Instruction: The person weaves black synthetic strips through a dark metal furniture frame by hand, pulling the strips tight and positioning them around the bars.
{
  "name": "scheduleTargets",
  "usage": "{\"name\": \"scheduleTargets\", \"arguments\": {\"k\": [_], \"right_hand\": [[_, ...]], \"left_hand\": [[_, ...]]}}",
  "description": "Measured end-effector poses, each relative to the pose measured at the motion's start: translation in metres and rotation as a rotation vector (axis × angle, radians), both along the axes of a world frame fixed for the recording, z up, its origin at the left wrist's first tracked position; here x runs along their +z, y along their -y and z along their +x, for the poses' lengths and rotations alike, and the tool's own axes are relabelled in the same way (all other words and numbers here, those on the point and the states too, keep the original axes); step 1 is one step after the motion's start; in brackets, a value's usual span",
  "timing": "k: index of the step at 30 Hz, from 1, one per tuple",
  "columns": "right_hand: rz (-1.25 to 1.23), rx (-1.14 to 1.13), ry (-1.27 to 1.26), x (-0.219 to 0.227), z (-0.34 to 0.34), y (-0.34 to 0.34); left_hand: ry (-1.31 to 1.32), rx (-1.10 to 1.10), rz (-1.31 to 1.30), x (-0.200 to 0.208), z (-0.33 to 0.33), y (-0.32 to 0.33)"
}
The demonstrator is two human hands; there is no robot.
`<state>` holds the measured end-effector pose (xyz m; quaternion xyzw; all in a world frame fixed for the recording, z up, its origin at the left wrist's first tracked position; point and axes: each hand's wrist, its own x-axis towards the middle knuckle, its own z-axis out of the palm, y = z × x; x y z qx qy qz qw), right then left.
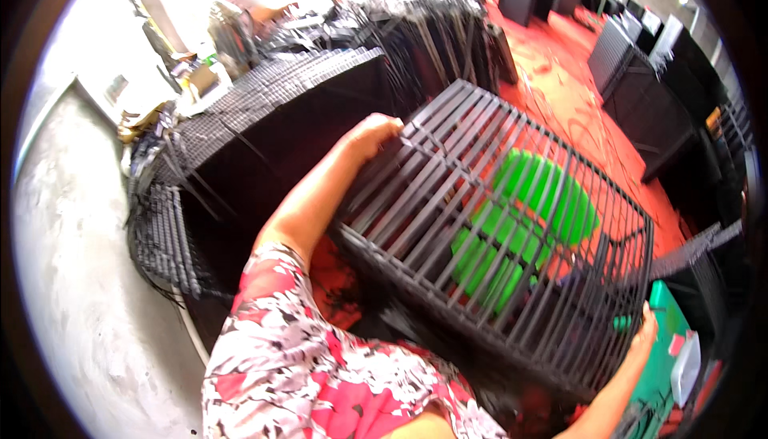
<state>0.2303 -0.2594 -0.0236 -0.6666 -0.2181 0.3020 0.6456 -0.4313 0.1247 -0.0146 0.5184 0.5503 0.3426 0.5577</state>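
The person's patterned red, white and black garment fills the near edge. Just ahead, a black slatted frame is held tilted in front of the body, between the two hands. The right hand grasps its lower right corner, the fingers bent against the rim. The left hand, arm stretched out, grasps its upper left edge; blur hides how far the fingers wrap round. Through the slats shows a green chair. Beside the right hand stands a green board with a white object by it. To the left are a large black woven piece and a grey wall. Farther off, a red floor runs past dark woven pieces on the right; at far left, a person in a cap sits or stands near a heap of dark strips.
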Motion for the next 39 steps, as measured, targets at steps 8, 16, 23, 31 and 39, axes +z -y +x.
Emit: {"name": "scheduleTargets", "arguments": {"k": [8, 16, 23, 31, 39], "right_hand": [[-0.111, -0.033, -0.130, -0.006, 0.027, -0.002], [-0.103, -0.034, -0.187, 0.004, 0.007, 0.000], [-0.136, -0.045, -0.159, 0.000, 0.025, 0.002], [-0.115, -0.099, -0.160, -0.004, 0.033, 0.007], [-0.098, -0.087, -0.151, -0.004, 0.026, 0.005]], "left_hand": [[0.628, 0.018, -0.344, -0.043, -0.019, -0.025], [0.671, -0.196, -0.199, -0.038, -0.013, -0.015], [0.538, -0.034, -0.059, -0.047, -0.007, -0.017], [0.484, 0.034, -0.025, -0.044, 0.002, -0.029], [0.245, -0.011, 0.085, -0.041, -0.005, -0.036]]}}
